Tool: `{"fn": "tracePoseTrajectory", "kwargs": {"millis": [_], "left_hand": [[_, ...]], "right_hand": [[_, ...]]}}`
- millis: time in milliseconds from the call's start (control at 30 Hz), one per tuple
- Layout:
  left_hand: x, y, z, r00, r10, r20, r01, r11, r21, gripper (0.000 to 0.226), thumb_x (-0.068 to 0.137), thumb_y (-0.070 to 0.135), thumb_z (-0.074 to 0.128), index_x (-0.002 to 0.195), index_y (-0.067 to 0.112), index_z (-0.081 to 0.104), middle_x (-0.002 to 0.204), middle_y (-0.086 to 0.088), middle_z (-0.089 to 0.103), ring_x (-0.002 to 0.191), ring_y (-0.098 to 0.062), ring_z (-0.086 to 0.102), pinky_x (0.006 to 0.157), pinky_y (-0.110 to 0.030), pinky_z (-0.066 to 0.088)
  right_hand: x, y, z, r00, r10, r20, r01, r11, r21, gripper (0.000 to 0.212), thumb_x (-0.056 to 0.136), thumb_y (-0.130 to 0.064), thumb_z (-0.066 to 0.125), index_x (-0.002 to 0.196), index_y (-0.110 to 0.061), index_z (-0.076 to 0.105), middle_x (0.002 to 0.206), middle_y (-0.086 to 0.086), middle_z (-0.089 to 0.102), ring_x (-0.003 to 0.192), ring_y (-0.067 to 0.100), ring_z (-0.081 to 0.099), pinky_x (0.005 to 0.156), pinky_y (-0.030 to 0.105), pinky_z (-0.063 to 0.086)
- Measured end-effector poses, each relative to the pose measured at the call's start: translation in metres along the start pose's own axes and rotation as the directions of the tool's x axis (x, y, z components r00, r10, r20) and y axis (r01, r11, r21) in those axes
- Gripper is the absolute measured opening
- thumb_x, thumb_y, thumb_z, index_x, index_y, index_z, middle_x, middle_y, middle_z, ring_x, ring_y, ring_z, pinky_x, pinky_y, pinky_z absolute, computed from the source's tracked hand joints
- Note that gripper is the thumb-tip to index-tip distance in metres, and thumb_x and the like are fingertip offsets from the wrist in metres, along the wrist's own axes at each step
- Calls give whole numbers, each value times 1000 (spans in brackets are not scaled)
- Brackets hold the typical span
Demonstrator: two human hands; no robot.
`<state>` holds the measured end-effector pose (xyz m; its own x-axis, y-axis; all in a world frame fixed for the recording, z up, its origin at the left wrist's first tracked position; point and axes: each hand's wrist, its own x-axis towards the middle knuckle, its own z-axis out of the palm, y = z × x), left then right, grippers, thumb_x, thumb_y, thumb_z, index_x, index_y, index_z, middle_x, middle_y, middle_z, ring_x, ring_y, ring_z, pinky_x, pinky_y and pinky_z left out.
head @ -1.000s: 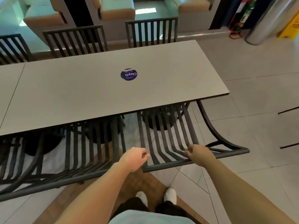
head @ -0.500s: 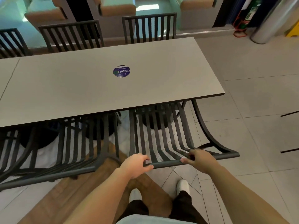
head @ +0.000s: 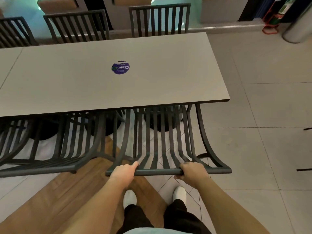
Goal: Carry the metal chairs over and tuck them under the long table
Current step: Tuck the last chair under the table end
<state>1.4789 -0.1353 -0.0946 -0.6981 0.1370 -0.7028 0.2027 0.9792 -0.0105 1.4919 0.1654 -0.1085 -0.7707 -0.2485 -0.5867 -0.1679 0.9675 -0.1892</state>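
1. Head view, hands: the left hand (head: 124, 171) lies over the top rail of the metal chair (head: 162, 142) near the rail's left end, fingers curled round it except the forefinger, which points forward along a slat. The right hand (head: 194, 171) grips the same rail toward its right end, fingers wrapped over the top and thumb beneath.
2. Head view, chair position: the held chair stands at the near right corner of the long table (head: 118, 78); its seat is hidden under the tabletop and its slatted back slopes out toward the person.
3. Head view, neighbours: a second chair (head: 55, 149) is just beside it on the left, likewise under the near edge. Three more chair backs (head: 159, 19) stand along the far edge.
4. Head view, other items: a round purple sticker (head: 120, 67) sits on the tabletop. White shoes (head: 129, 199) stand on the floor behind the rail, which is part tile and part wood.
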Motion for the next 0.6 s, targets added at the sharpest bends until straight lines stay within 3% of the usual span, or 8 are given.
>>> {"fn": "tracePoseTrajectory", "kwargs": {"millis": [200,600], "left_hand": [[9,25,-2,996,44,72,-41,998,-43,68,104,2,44,159,39,29,133,-8,65,110,-25,68,96,-42,58],[40,18,-26,1000,25,-9,-26,998,-54,69,104,1,43,158,44,31,131,-7,66,109,-25,67,94,-39,58]], "right_hand": [[-4,33,4,1000,-15,2,15,1000,-19,49,91,-71,53,114,-28,63,105,-7,67,95,13,63,88,34,55],[34,44,-20,999,-35,-31,32,996,-79,52,92,-73,50,114,-27,63,104,-5,64,91,14,64,83,34,57]]}}
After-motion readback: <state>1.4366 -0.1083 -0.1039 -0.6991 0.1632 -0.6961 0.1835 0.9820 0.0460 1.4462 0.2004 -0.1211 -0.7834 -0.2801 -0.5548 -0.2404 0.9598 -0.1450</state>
